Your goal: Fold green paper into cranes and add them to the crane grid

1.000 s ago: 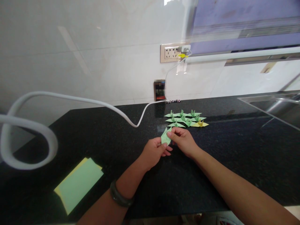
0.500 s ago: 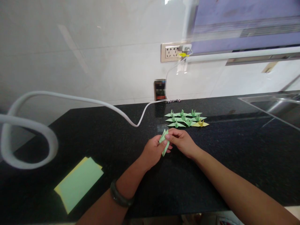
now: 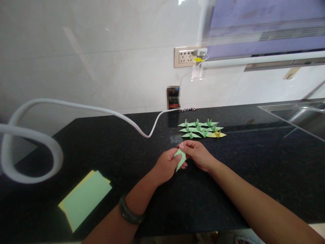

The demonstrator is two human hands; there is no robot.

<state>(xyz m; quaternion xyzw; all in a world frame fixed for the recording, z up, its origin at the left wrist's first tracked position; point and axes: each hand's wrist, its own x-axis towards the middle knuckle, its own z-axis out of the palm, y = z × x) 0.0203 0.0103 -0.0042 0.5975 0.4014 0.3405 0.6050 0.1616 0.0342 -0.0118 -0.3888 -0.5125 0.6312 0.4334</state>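
Observation:
Between my two hands, above the dark countertop, is a folded piece of light green paper, narrow and pointed at its lower end. My left hand grips its left side, thumb laid across the front. At its upper tip, my right hand pinches the paper between thumb and fingers. Just beyond my hands stand several green origami cranes in close rows, with a yellow crane at the near right corner. Some fingers of both hands are hidden behind the paper.
On the black countertop, a stack of green and yellow paper sheets lies at left. A white cable loops across the left side. A phone-like device leans on the wall below a socket. A sink is at right.
The green paper's split upper points no longer show; a flatter, wider face is toward me, its top pinched by my right fingers. Both hands have stayed nearly in place.

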